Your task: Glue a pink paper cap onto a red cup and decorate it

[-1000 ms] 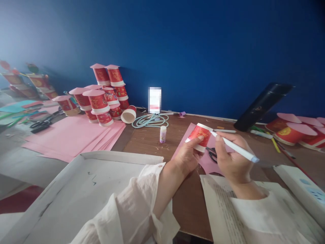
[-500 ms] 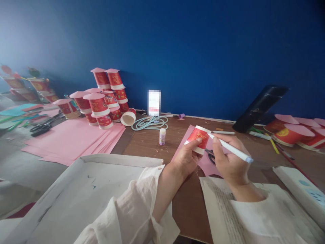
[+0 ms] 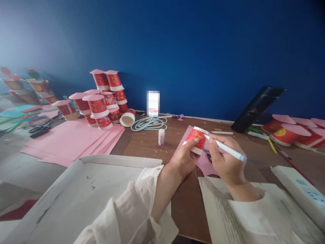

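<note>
Deep blue wall (image 3: pixel 193 51) fills the upper part of the frame, behind a brown wood-look tabletop (image 3: pixel 146 147). Right of centre, the left hand (image 3: pixel 185 157) is closed around a tilted red-and-white paper cup (image 3: pixel 200 134), thumb pressed across its gold-patterned side. Just to its right, the right hand (image 3: pixel 227 159) grips a white marker (image 3: pixel 230 150) like a pen, tip at the cup's right side; whether the two touch is too small to tell. Beneath both hands lies a pink paper sheet (image 3: pixel 207 168) with dark scissors (image 3: pixel 209 156) partly hidden on it. Near the cup, left of it, a glue stick (image 3: pixel 161 138) stands upright, and behind that lies a coiled pale-blue cable (image 3: pixel 149 124). Printed pages (image 3: pixel 215 203) lie at lower right, beside a white power strip (image 3: pixel 299 189); a shallow white cardboard tray (image 3: pixel 122 159) takes up the lower left. Farther out, a black bottle (image 3: pixel 256 110) leans against the wall at right, near red cups with pink paper tops (image 3: pixel 290 135), while at centre left similar cups (image 3: pixel 96 106) are stacked at the back of pink paper sheets (image 3: pixel 73 140)
</note>
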A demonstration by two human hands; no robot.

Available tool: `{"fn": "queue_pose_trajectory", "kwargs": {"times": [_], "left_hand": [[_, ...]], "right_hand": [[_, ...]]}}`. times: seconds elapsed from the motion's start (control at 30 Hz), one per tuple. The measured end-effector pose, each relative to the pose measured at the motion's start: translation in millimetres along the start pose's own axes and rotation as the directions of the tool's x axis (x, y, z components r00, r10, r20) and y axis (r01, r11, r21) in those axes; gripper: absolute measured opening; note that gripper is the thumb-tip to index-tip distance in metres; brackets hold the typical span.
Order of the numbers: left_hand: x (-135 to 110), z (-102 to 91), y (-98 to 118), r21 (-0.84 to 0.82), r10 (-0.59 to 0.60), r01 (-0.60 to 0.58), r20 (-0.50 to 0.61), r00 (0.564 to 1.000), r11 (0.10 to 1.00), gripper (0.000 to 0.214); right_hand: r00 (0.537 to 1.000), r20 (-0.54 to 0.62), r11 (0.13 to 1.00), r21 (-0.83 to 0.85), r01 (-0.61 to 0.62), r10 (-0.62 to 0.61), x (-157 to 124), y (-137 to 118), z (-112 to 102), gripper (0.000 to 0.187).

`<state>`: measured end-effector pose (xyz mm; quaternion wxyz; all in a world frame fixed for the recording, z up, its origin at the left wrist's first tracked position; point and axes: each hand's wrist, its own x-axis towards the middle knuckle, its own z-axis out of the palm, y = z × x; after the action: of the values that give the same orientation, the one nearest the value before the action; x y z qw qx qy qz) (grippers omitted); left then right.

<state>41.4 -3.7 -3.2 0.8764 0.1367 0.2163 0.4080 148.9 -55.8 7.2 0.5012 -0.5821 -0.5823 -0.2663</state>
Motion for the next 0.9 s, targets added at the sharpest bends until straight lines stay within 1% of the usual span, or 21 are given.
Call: {"fn": "queue_pose_trajectory", "kwargs": {"times": [0.23,0.4,0.7,0.9], "left_hand": [[1.7,-2.4,-0.5,-0.007,0.008,-0.008,0.007,1.0,1.0,0.02],[3.1,-4.2,-1.5,-0.019,0.005,-0.004,0.021,1.0,1.0,0.016],[2.0,-2.6,0.7,-0.009,0.016,-0.016,-0.009,1.0,1.0,0.015],[3.2,-3.7,0.1,-0.021,0.023,-0.023,-0.01,1.0,1.0,0.014]], "right_hand": [[1.0,0.017,1.0,0.003,0.012,-0.012,-0.4,0.6,-0.3,0.012],[1.0,0.028,1.0,0.008,0.004,-0.005,-0.2,-0.2,0.2,0.013],[0.999,0.039,1.0,0.004,-0.006,0.006,-1.8,-0.3,1.0,0.015],[1.0,0.026,1.0,-0.006,0.014,-0.014,-3.2,-0.2,1.9,0.012]]}}
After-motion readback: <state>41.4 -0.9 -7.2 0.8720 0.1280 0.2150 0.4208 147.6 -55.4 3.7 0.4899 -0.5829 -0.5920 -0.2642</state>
